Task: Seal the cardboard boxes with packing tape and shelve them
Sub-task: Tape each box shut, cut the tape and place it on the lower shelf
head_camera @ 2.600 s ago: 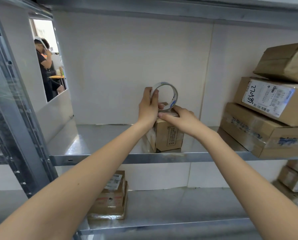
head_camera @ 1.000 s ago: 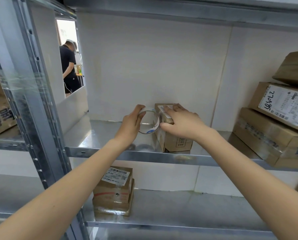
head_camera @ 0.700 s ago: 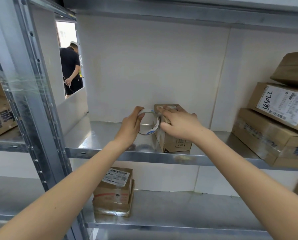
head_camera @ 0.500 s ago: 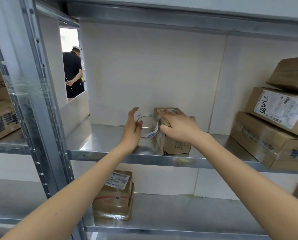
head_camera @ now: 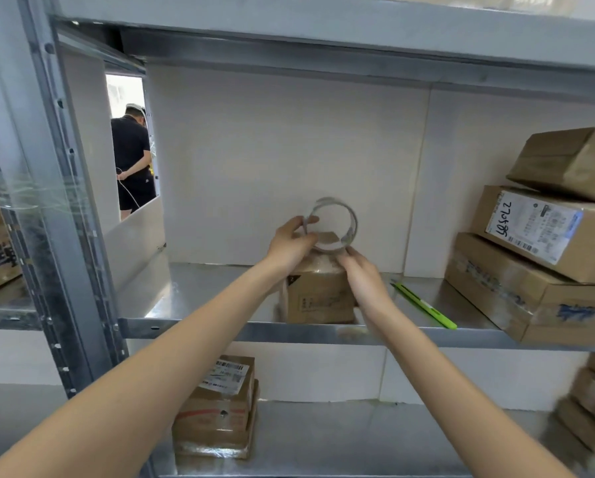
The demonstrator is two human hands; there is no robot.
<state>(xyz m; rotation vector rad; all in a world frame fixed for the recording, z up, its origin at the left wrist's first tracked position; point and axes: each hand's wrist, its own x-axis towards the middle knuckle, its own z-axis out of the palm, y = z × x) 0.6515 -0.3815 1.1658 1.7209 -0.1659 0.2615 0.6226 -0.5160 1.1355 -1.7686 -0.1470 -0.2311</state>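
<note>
A small brown cardboard box [head_camera: 318, 296] stands near the front edge of the middle metal shelf [head_camera: 220, 288]. Above its top my left hand [head_camera: 290, 244] grips a nearly used-up roll of clear packing tape [head_camera: 334, 224], held upright with its hole facing me. My right hand [head_camera: 366, 277] rests against the box's upper right side, just under the roll; its fingertips are blurred, and I cannot tell whether they pinch the tape.
A green pen-like tool [head_camera: 423, 305] lies on the shelf right of the box. Stacked taped boxes [head_camera: 544, 257] fill the right end. Another box stack [head_camera: 220, 405] sits on the lower shelf. A steel upright [head_camera: 51, 201] stands left; a person [head_camera: 132, 160] is visible behind.
My left hand lifted the tape roll from the box's left side to above its top. My right hand slid from the top to the box's right side. The box has turned.
</note>
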